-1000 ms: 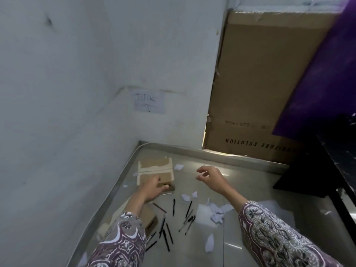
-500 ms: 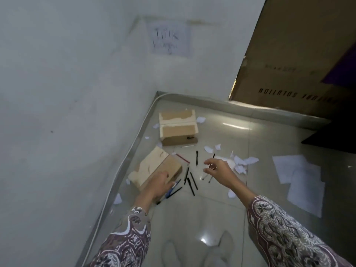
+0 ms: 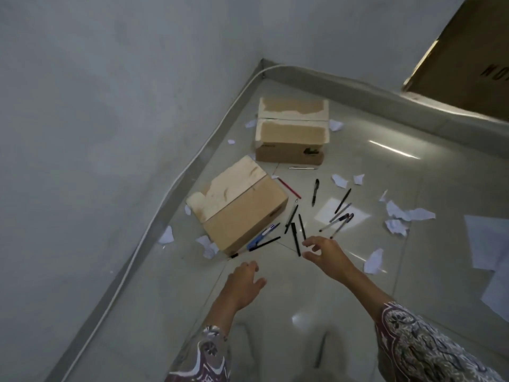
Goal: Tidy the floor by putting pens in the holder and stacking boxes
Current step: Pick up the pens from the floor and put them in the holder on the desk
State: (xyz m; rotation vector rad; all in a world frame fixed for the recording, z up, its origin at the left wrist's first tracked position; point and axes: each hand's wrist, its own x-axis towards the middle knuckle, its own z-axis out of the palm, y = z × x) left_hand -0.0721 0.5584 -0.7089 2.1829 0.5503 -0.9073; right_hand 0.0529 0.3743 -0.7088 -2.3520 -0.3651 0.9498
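Note:
Two small cardboard boxes lie on the tiled floor near the wall corner: the near box point(image 3: 239, 205) sits at an angle, the far box point(image 3: 292, 130) sits behind it. Several black pens point(image 3: 296, 232) are scattered to the right of the near box, with a red pen point(image 3: 289, 188) and a blue pen point(image 3: 260, 238) among them. My left hand point(image 3: 243, 282) hovers open just in front of the near box, apart from it. My right hand point(image 3: 327, 256) is open with spread fingers, close to the nearest black pens. No pen holder is in view.
Torn white paper scraps point(image 3: 398, 216) litter the floor around the pens and boxes. Flat paper sheets point(image 3: 487, 244) lie at the right edge. A large cardboard carton point(image 3: 468, 56) leans at the back right. White walls close the left and back.
The view has tilted down toward the floor. My left hand has come off the near box and drawn back. My right hand has moved nearer, staying open above the pens.

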